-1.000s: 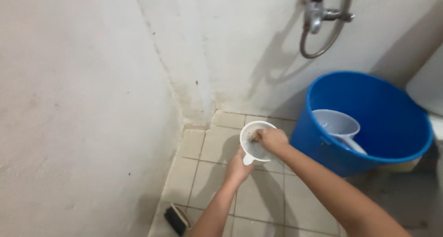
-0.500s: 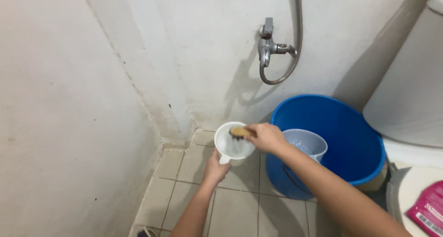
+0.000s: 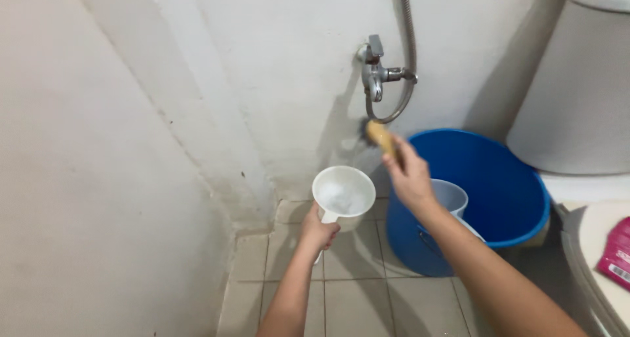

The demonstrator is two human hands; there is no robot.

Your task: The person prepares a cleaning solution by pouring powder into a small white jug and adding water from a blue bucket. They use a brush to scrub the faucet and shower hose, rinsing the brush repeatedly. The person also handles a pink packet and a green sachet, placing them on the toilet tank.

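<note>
Two bare hands are working in the corner of a bathroom. The left hand (image 3: 319,231) is closing around the short handle of a white plastic dipper (image 3: 344,192), with the fingers wrapped fully about it, and is holding it up above the beige tiled floor (image 3: 357,291). The open mouth of the dipper is facing the camera, and some water or foam is showing pale inside it. The right hand (image 3: 409,176) is gripping a small scrub brush (image 3: 380,135) with a tan wooden back; the fingers are curling around its lower end, and its dark bristles are pointing toward the white wall (image 3: 275,68). The brush is standing raised and apart from the dipper, up and to the right of it, just under the metal tap (image 3: 375,71), where a grey hose (image 3: 408,55) is hanging in a loop. A blue bucket (image 3: 518,192) is sitting on the floor behind the right forearm, and a second pale dipper (image 3: 453,196) is lying inside it. A white toilet tank (image 3: 577,94) is rising at the right edge, and a pink packet (image 3: 617,252) is lying on the toilet lid (image 3: 590,245) below it.
</note>
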